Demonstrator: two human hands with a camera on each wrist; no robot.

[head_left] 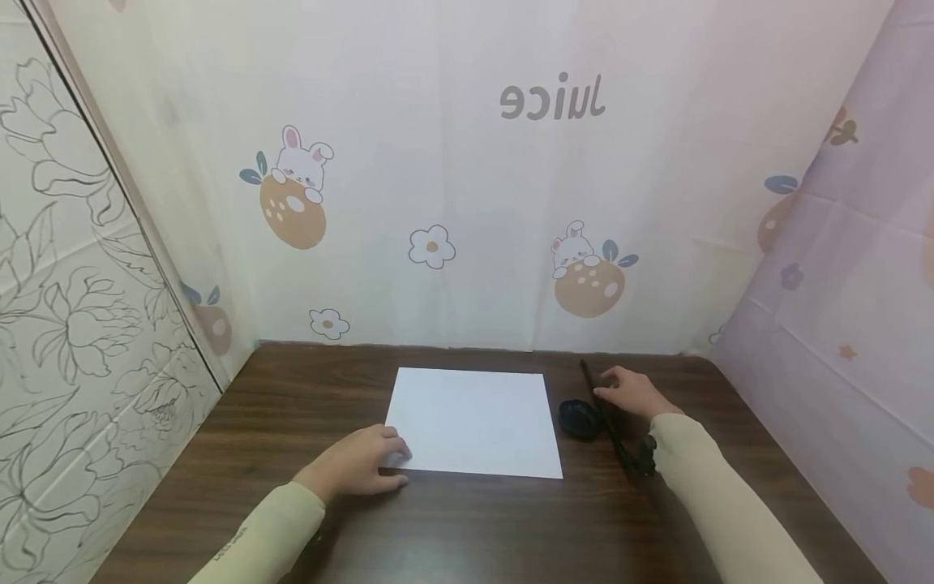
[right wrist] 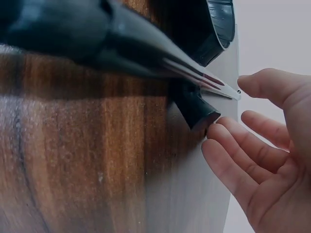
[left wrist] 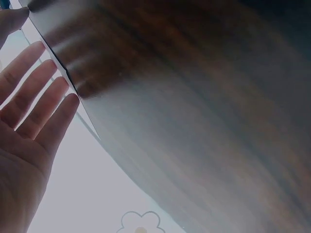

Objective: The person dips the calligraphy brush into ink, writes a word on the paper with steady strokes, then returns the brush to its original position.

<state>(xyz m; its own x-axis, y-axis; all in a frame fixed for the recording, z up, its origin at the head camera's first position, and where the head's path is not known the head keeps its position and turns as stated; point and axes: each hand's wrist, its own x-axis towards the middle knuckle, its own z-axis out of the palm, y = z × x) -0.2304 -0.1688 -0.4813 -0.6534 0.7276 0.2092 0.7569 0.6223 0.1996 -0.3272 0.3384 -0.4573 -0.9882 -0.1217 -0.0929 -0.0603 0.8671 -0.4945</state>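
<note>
A blank white sheet of paper [head_left: 474, 422] lies on the dark wooden table. My left hand [head_left: 361, 462] is at its lower left corner, fingertips over the edge and thumb on the wood. Seen from the left wrist, the fingers [left wrist: 36, 114] are straight and slightly spread. Right of the paper, a long dark brush-like stick [head_left: 610, 434] slants beside a round black dish [head_left: 580, 419]. My right hand [head_left: 635, 393] is by the stick's far end. In the right wrist view the thumb and fingers [right wrist: 243, 160] stand apart around its pale tapered tip, not closed on it.
A short black angled piece [right wrist: 197, 109] sits under the stick in the right wrist view. The wooden table [head_left: 467, 535] ends at a patterned curtain [head_left: 438, 162] at the back, with more hangings at both sides. A small dark device [head_left: 645, 456] is at the right sleeve cuff.
</note>
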